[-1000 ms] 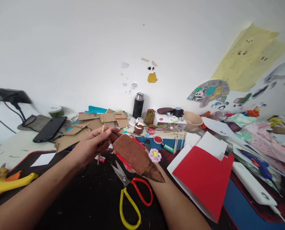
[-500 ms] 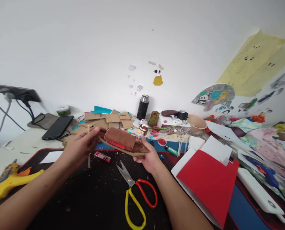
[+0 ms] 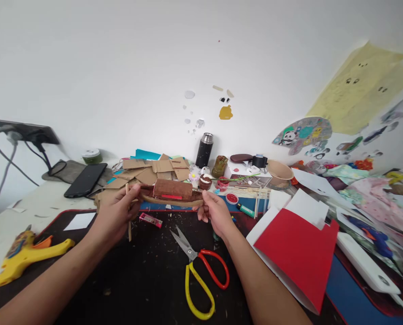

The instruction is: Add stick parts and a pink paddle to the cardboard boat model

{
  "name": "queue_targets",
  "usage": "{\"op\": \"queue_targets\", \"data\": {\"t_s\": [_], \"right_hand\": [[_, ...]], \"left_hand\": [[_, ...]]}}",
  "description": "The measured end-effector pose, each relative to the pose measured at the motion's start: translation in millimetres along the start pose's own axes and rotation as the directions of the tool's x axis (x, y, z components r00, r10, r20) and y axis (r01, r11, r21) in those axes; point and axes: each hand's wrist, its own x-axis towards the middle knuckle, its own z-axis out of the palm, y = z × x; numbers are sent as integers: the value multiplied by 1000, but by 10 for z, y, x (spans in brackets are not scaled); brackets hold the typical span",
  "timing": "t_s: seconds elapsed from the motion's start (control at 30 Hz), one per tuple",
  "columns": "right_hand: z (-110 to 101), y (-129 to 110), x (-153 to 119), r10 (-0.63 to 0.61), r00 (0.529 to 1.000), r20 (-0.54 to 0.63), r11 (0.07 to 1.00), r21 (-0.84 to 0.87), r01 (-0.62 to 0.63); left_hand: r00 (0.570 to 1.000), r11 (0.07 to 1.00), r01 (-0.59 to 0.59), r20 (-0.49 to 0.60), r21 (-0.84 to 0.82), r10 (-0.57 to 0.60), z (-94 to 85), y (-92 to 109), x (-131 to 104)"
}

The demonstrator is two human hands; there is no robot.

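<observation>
A small brown model boat (image 3: 173, 189) with a rounded cabin and a red strip along its side is held up level above the mat. My left hand (image 3: 122, 207) pinches its left end, and a thin wooden stick (image 3: 129, 231) is also caught in those fingers, pointing down. At the boat's right end, my right hand (image 3: 215, 211) grips the tip between thumb and fingers. Scissors (image 3: 192, 255) with one yellow and one red handle lie partly open on the dark mat below. A small pink-and-clear case (image 3: 150, 220) rests under the boat.
A yellow glue gun (image 3: 28, 255) lies at the left, near a black phone (image 3: 85, 180). Cardboard pieces (image 3: 154, 169) and a black flask (image 3: 204, 151) are at the back. Red card (image 3: 298, 253) and a white device (image 3: 367, 264) are on the right.
The boat has turned from tilted, right end lower and nearer, to almost level and side-on. My right hand has shifted slightly and grips closer to the tip. The camera view has moved a little.
</observation>
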Motion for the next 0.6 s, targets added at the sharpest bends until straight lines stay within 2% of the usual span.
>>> {"op": "queue_targets", "data": {"t_s": [0.33, 0.6], "right_hand": [[-12, -50, 3, -32, 998, -58, 999, -4, 32], [2, -21, 19, -1, 998, -58, 1000, 6, 1]], "left_hand": [[998, 996, 2, 68, 92, -8, -44, -5, -17], [999, 996, 5, 31, 92, -8, -58, 34, -30]]}}
